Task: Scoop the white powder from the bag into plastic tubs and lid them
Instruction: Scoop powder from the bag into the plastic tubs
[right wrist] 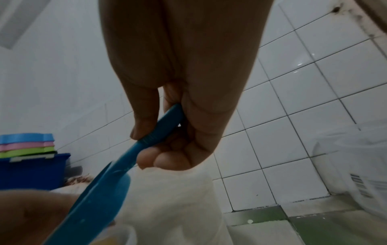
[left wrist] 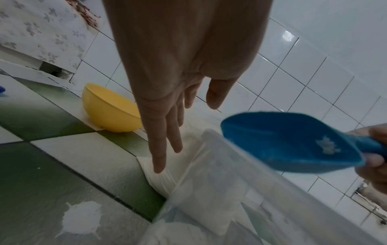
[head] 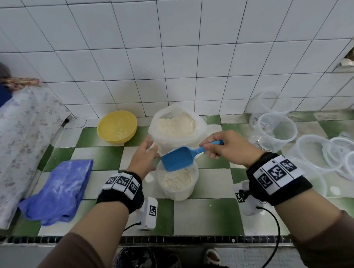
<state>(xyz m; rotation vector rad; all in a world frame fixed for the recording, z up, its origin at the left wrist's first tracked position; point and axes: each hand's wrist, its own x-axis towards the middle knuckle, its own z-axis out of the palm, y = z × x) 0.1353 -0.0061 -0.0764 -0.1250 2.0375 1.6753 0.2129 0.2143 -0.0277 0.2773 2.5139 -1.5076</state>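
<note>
A clear bag (head: 176, 125) of white powder stands open near the wall. In front of it sits a plastic tub (head: 177, 183) partly filled with powder. My right hand (head: 220, 146) grips the handle of a blue scoop (head: 178, 159), tilted mouth-down over the tub; the scoop (left wrist: 293, 142) holds only a few crumbs, and its handle (right wrist: 153, 134) runs through my curled fingers. My left hand (head: 145, 156) hovers with straight fingers (left wrist: 167, 132) just left of the tub's rim (left wrist: 217, 137), holding nothing.
A yellow bowl (head: 117, 126) sits left of the bag. A crumpled blue cloth (head: 59, 188) lies at front left. Several empty clear tubs (head: 277, 129) and lids (head: 343, 154) crowd the right side. Spilled powder (left wrist: 81, 218) dots the green-and-white tiled counter (head: 103, 157).
</note>
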